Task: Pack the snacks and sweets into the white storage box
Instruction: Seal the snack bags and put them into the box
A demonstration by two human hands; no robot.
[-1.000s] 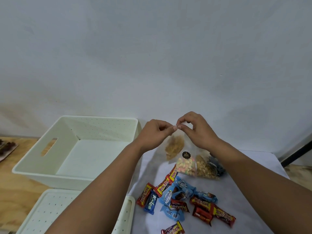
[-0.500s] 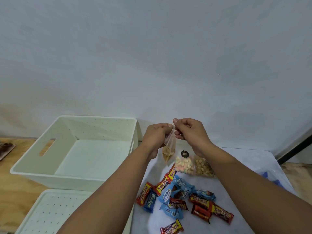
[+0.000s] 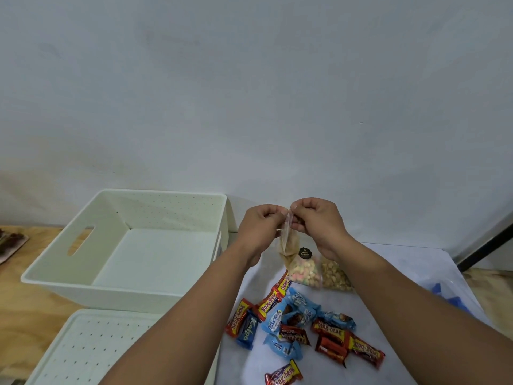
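- My left hand point(image 3: 261, 227) and right hand point(image 3: 316, 223) both pinch the top edge of a small clear bag of brown snack point(image 3: 287, 240), fingers curled tight on it, held up above the tabletop point(image 3: 394, 273).
- I judge I'm pressing its seal closed before packing.
- The white storage box point(image 3: 55, 276) sits to my left, nothing inside.
- Next: carry the bag left over the rim and lower it in; the wrapped sweets point(image 3: 299, 320) wait below.

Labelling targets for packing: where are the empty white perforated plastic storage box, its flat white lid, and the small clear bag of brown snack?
white perforated plastic storage box point(image 3: 55, 276), head view, left rim
flat white lid point(image 3: 91, 348), head view, top surface
small clear bag of brown snack point(image 3: 288, 243), head view, middle
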